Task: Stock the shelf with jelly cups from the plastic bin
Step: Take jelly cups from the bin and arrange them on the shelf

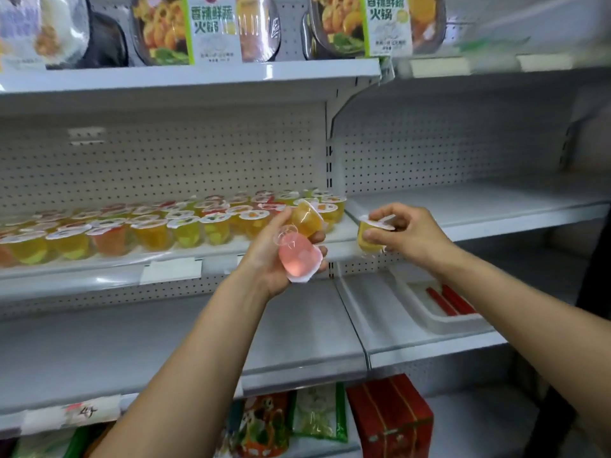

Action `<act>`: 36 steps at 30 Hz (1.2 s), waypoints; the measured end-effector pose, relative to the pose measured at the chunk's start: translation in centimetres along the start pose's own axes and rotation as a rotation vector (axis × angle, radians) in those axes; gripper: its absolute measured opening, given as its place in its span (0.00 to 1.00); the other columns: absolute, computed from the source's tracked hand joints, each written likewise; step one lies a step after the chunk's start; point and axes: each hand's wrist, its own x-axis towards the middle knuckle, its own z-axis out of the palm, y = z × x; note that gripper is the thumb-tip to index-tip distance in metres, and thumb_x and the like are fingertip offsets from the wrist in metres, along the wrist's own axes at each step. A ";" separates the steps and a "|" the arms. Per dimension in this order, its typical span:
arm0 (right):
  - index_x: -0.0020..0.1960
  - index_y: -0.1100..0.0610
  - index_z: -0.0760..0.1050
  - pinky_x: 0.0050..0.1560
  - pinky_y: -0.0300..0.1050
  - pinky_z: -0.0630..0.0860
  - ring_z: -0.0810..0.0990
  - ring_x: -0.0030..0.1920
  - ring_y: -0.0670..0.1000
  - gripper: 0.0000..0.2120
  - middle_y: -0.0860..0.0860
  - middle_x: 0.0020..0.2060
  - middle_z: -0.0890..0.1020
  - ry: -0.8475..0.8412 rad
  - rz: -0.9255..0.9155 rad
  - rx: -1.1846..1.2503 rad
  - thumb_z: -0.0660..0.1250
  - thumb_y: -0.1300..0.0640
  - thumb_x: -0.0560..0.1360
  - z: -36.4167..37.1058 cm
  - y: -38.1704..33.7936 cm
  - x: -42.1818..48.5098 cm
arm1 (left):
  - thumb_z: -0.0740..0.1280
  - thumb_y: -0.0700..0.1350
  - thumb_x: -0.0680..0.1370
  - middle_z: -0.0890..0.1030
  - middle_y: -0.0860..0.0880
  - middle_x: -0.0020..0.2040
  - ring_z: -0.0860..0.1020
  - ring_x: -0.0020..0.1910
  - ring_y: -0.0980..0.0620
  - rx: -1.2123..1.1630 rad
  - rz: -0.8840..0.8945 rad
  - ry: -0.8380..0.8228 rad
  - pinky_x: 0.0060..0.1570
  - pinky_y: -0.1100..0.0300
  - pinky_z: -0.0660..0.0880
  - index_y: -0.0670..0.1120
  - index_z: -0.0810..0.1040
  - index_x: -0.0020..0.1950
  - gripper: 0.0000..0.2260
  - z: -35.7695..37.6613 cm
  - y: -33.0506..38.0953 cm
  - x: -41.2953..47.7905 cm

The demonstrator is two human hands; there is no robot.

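Three loose cups in play here: the person's left hand (274, 259) has two and the right hand (410, 238) has one. The left one is cupped palm-up, with an orange jelly cup (307, 221) lying on its side up by the thumb and fingertips. A pink jelly cup (297, 257) sits lower in the palm, lid end pointing down, and the fingers wrap round it from the right. The right hand pinches a yellow jelly cup (367, 238) upright, thumb on the side wall and fingers curled over the lid.

The stocked jelly cups (185, 226) sit lids-up in several rows on the middle shelf (109, 271), filling it from the left edge nearly to the right end (too many and too blurry at the back to count). The orange cup is held just in front of the last ones on the right.

The setting is white shop shelving with a pegboard back (165, 153). Hot pot packs (185, 28) stand on the shelf above. One shelf down on the right, a white tray (426, 320) holds two red sticks (453, 300), and a red box (390, 414) stands at the bottom.
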 end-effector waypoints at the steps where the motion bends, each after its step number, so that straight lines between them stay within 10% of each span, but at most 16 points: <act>1: 0.54 0.56 0.79 0.37 0.36 0.76 0.78 0.37 0.49 0.14 0.53 0.42 0.80 0.011 -0.002 -0.015 0.76 0.59 0.69 -0.1 0.2 1.3 | 0.57 0.58 0.81 0.81 0.42 0.40 0.80 0.30 0.46 0.012 0.020 -0.004 0.29 0.55 0.79 0.41 0.83 0.39 0.25 0.1 0.5 1.0; 4: 0.53 0.51 0.78 0.46 0.44 0.78 0.80 0.43 0.51 0.16 0.53 0.46 0.81 0.024 0.001 -0.076 0.78 0.57 0.67 0.0 1.1 5.3 | 0.56 0.58 0.82 0.81 0.43 0.35 0.80 0.28 0.47 0.033 0.047 -0.022 0.29 0.55 0.79 0.42 0.84 0.32 0.30 0.5 2.1 4.0; 11: 0.52 0.51 0.77 0.37 0.37 0.75 0.77 0.38 0.47 0.15 0.50 0.45 0.80 -0.040 -0.022 -0.214 0.77 0.58 0.68 1.5 3.4 11.7 | 0.59 0.58 0.81 0.80 0.41 0.40 0.80 0.32 0.46 0.022 0.016 -0.010 0.32 0.54 0.80 0.40 0.77 0.59 0.22 0.5 5.2 9.2; 19: 0.52 0.52 0.77 0.34 0.31 0.73 0.76 0.30 0.37 0.15 0.44 0.39 0.79 -0.162 -0.106 -0.230 0.77 0.56 0.68 1.3 4.9 13.4 | 0.58 0.52 0.80 0.78 0.40 0.40 0.79 0.33 0.46 0.042 0.052 -0.016 0.36 0.57 0.78 0.39 0.77 0.48 0.17 1.7 6.1 13.0; 23: 0.55 0.47 0.78 0.48 0.39 0.75 0.77 0.45 0.42 0.17 0.43 0.46 0.79 -0.217 -0.145 -0.305 0.73 0.43 0.70 0.0 4.6 14.3 | 0.58 0.52 0.81 0.81 0.41 0.36 0.80 0.31 0.46 0.065 0.057 -0.023 0.30 0.57 0.79 0.40 0.77 0.47 0.17 2.9 6.5 13.7; 29: 0.69 0.45 0.70 0.51 0.44 0.79 0.81 0.52 0.49 0.28 0.50 0.53 0.81 -0.199 -0.190 0.067 0.68 0.40 0.71 -1.9 0.3 16.6 | 0.58 0.54 0.82 0.82 0.42 0.34 0.80 0.29 0.46 0.080 0.038 -0.036 0.30 0.55 0.79 0.42 0.77 0.48 0.17 5.2 6.8 14.8; 36: 0.63 0.51 0.75 0.50 0.51 0.81 0.83 0.48 0.57 0.20 0.55 0.49 0.83 -0.117 -0.151 0.285 0.73 0.56 0.72 -1.4 -0.3 19.8 | 0.57 0.60 0.81 0.83 0.41 0.37 0.81 0.31 0.45 0.285 0.015 -0.025 0.41 0.49 0.77 0.42 0.77 0.53 0.21 7.0 8.1 17.0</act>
